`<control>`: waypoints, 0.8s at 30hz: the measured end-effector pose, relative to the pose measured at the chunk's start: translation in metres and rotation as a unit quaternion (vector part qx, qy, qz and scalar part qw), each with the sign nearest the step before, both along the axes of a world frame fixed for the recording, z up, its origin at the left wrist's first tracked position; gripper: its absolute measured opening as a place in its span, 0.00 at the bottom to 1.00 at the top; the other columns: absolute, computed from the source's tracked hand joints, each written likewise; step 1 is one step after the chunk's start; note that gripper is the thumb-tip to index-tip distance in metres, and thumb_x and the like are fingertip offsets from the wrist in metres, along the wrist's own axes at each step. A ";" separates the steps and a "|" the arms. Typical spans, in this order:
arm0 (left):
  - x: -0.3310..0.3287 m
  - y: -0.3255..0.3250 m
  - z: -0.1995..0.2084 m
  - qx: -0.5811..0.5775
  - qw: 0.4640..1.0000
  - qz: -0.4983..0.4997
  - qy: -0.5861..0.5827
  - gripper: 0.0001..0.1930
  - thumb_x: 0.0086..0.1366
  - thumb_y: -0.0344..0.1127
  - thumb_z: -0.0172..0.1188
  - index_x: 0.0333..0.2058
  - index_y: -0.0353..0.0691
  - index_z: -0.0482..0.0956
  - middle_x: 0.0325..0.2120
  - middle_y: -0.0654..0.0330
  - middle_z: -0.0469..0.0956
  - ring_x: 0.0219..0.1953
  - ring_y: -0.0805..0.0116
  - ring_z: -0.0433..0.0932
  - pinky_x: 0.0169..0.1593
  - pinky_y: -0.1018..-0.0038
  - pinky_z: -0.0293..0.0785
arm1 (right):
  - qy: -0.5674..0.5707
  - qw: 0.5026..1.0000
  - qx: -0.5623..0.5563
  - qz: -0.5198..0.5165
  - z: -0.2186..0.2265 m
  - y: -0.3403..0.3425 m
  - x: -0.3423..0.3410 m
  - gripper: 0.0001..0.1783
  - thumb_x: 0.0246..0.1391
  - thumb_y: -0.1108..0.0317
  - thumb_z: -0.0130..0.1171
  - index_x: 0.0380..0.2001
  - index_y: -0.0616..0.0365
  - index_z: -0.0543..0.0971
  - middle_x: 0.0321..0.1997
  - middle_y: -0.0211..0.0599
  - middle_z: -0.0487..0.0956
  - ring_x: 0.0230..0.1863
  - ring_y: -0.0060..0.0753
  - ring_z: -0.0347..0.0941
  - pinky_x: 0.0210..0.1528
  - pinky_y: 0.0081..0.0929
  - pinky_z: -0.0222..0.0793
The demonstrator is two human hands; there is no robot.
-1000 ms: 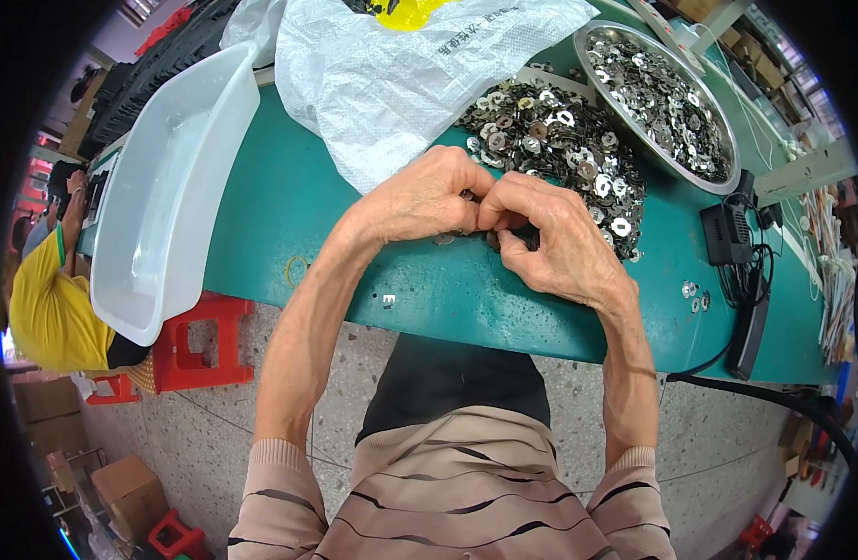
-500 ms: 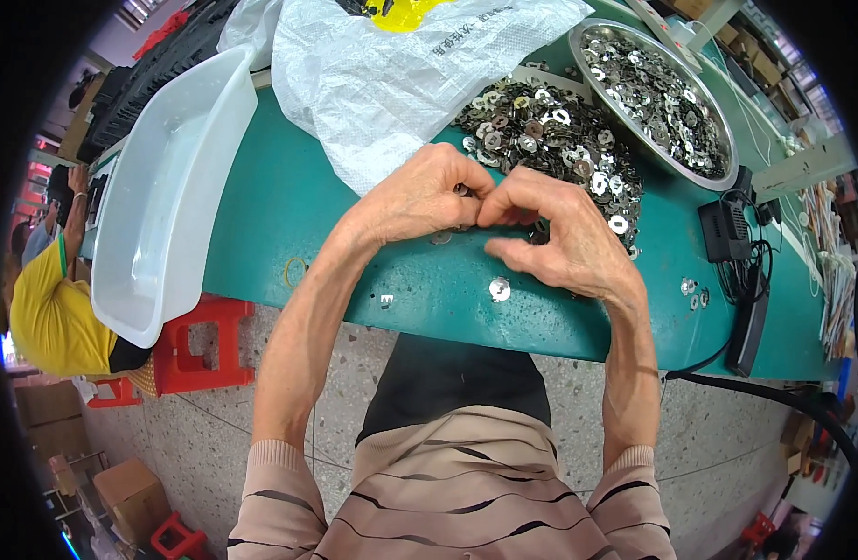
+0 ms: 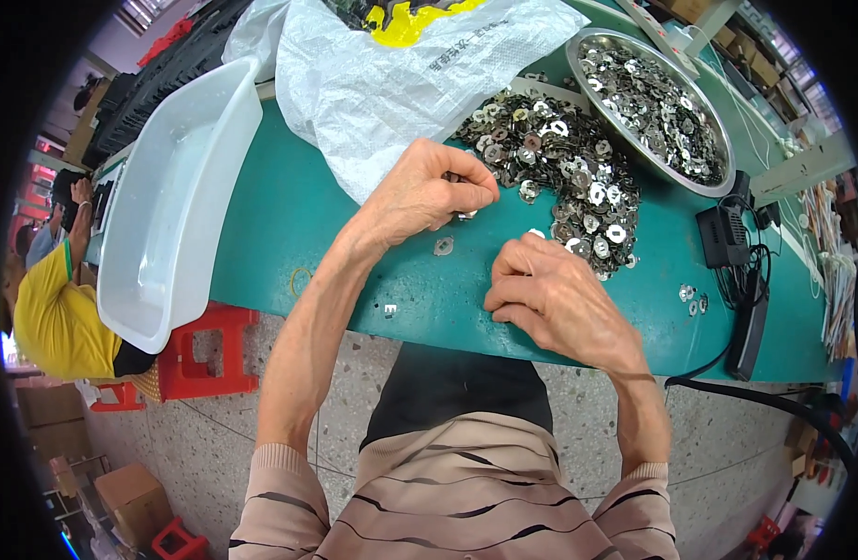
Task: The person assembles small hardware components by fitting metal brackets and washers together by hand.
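Note:
My left hand [image 3: 419,191] is closed in a pinch at the near edge of the white woven sack. A bit of metal shows inside its curled fingers; small metal discs seem to be held there, partly hidden. My right hand [image 3: 564,301] is low over the green table, fingertips pressed together near its front edge; what they hold, if anything, is hidden. Between the hands lies a flat metal disc [image 3: 444,245]. Beyond the right hand spreads a heap of small slotted metal discs [image 3: 592,191]. A small E-shaped metal piece [image 3: 390,310] lies near the front edge.
A steel bowl [image 3: 725,177] full of metal discs stands at the back right. The white sack [image 3: 373,93] covers the back middle, and an empty white tub [image 3: 153,327] stands left. A black adapter [image 3: 723,233] with cables sits right. Someone in a yellow shirt [image 3: 60,313] is at far left.
My hands have parted: the right moved down toward the front edge, over where a round disc lay that no longer shows. The left stays near the sack. The disc between them has come into view.

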State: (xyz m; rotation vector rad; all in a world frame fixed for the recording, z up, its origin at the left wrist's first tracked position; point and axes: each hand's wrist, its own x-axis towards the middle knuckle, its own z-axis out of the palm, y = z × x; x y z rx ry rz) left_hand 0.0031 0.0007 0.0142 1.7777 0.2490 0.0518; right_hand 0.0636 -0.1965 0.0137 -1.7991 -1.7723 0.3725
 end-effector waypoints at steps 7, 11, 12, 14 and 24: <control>0.002 -0.001 0.001 -0.117 0.992 0.035 -0.012 0.05 0.53 0.29 0.59 0.27 0.33 0.79 0.14 0.67 0.70 0.11 0.85 0.58 0.13 0.86 0.47 | 0.063 0.991 0.107 -0.046 -0.006 0.007 -0.002 0.05 0.39 0.76 0.58 0.22 0.59 0.72 0.27 0.36 0.70 0.33 0.40 0.67 0.35 0.34 0.63; 0.001 -0.002 0.004 -0.165 0.985 0.059 0.001 0.07 0.55 0.29 0.59 0.30 0.30 0.78 0.15 0.66 0.70 0.11 0.86 0.58 0.13 0.87 0.46 | 0.168 0.969 0.161 -0.082 -0.010 0.008 -0.003 0.07 0.42 0.79 0.57 0.27 0.60 0.70 0.28 0.38 0.71 0.32 0.45 0.70 0.33 0.37 0.65; -0.001 -0.002 0.007 -0.161 0.985 0.059 0.012 0.08 0.55 0.29 0.59 0.31 0.30 0.77 0.15 0.65 0.70 0.11 0.85 0.58 0.12 0.86 0.46 | 0.161 0.970 0.157 -0.091 -0.012 0.007 -0.004 0.06 0.43 0.79 0.57 0.26 0.61 0.71 0.30 0.39 0.73 0.33 0.43 0.71 0.33 0.33 0.67; -0.002 -0.004 0.010 -0.175 0.984 0.042 0.009 0.07 0.55 0.29 0.59 0.31 0.30 0.77 0.15 0.65 0.70 0.11 0.85 0.57 0.12 0.87 0.46 | 0.125 0.970 0.183 -0.099 -0.015 0.004 -0.004 0.05 0.43 0.79 0.57 0.26 0.63 0.72 0.32 0.40 0.74 0.33 0.40 0.73 0.33 0.30 0.70; 0.141 -0.037 0.097 -0.179 0.973 0.082 -0.120 0.08 0.56 0.33 0.60 0.28 0.32 0.76 0.19 0.65 0.71 0.13 0.81 0.61 0.16 0.85 0.53 | 0.058 0.949 0.282 -0.125 -0.025 -0.002 -0.011 0.07 0.42 0.76 0.56 0.27 0.60 0.70 0.32 0.37 0.72 0.30 0.36 0.72 0.28 0.30 0.69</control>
